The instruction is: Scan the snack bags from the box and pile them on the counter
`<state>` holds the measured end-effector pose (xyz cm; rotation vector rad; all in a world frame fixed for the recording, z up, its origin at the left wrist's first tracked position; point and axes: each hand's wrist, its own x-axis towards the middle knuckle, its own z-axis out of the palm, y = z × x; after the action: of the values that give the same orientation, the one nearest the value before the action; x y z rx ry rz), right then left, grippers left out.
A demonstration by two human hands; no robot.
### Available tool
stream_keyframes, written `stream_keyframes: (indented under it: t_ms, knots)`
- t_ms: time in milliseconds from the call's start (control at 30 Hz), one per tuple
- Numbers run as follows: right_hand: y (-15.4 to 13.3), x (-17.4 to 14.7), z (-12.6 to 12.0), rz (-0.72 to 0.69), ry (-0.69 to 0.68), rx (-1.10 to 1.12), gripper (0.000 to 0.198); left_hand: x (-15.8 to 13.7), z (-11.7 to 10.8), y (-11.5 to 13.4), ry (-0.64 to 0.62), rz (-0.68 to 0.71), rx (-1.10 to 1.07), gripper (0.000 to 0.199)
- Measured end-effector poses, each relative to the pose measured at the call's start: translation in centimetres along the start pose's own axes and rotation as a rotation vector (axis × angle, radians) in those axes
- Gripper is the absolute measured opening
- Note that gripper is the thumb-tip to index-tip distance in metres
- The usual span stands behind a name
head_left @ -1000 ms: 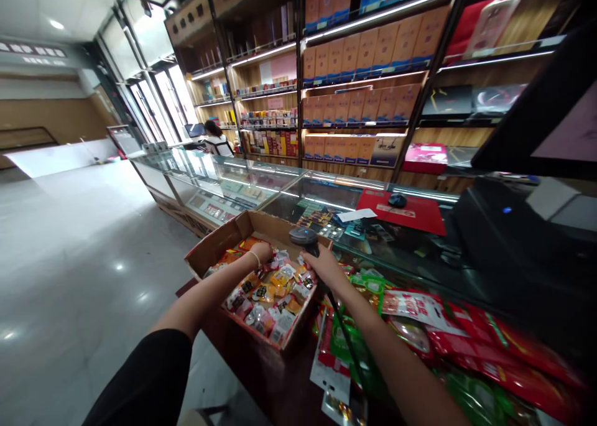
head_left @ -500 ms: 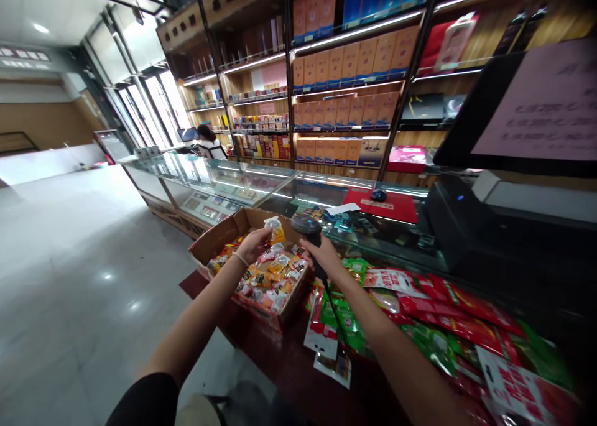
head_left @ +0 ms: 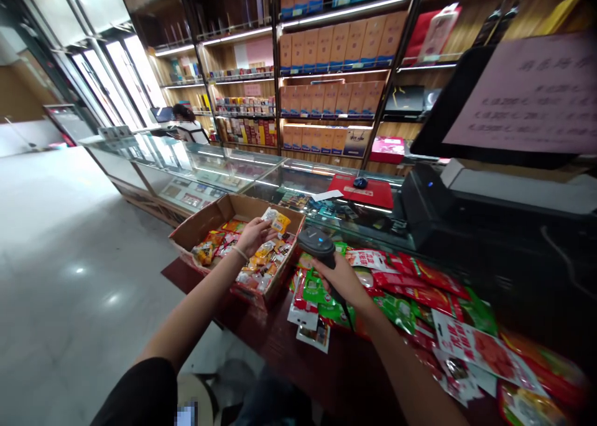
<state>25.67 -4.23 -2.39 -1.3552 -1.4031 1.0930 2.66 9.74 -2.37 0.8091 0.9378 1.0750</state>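
Note:
My left hand (head_left: 255, 236) is closed on a small yellow snack packet (head_left: 278, 221) with a clear end, held just above a cardboard box (head_left: 218, 209). Inside that box lie many small orange, red and pink packets (head_left: 261, 263). My right hand (head_left: 342, 277) grips a black barcode scanner (head_left: 317, 244) by its handle. The scanner's head points left toward the packet, apart from it, and a blue light shows on its top. Below the right hand lie red and green snack bags (head_left: 321, 292).
A dark red table (head_left: 265, 345) bears the box and bags. Behind runs a glass display counter (head_left: 224, 165) with a red mat (head_left: 373, 194) and a mouse (head_left: 360, 182). At right stand a monitor (head_left: 522, 102) and black machine (head_left: 433, 208). Another person (head_left: 189, 124) sits far back.
The scanner has tipped, its head swinging down and leftward. In my left hand the packet has turned from upright to lying sideways. The view has shifted to the right.

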Motion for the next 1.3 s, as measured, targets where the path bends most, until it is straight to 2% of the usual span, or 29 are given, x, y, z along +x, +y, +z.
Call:
stream_keyframes:
  t_ms: [267,433,533,633,733,800,900,1000,1133,1300]
  knots:
    - [-0.1,-0.2,1.0,0.047,-0.058,-0.017,0.033,-0.1,0.3,-0.3,0.032,0.048,0.053,0.035]
    - [0.5,-1.4,-0.8,0.036,-0.007,0.017,0.032,-0.9,0.8,-0.2,0.043,0.11,0.166,0.039]
    - [1.5,-2.6,-2.9,0.082,0.078,0.028,0.031,-1.6,1.7,-0.5,-0.007,0.151,0.35,0.04]
    - [2.8,-4.1,-4.9,0.14,0.141,0.081,0.033,-2.6,3.4,-1.2,-0.137,0.214,0.657,0.033]
    - [3.6,-5.4,-6.1,0.138,0.177,0.118,0.035,-3.5,6.0,-2.1,-0.229,0.39,1.075,0.021]
    - [3.7,-6.1,-6.6,0.125,0.198,0.121,0.037,-3.7,7.8,-2.8,-0.278,0.488,1.239,0.019]
    - [3.7,-6.8,-6.9,0.125,0.221,0.124,0.038,-3.4,9.7,-3.7,-0.449,0.446,1.177,0.035]
    - [3.9,-7.1,-7.0,0.129,0.235,0.142,0.037,-2.8,10.1,-4.2,-0.559,0.335,1.022,0.043]
    - [4.1,-6.8,-6.9,0.128,0.226,0.15,0.037,-2.1,8.7,-3.5,-0.438,0.356,0.969,0.039]
    - [3.4,-5.4,-5.8,0.163,0.146,0.153,0.036,-1.2,5.0,-1.1,-0.301,0.3,0.927,0.039]
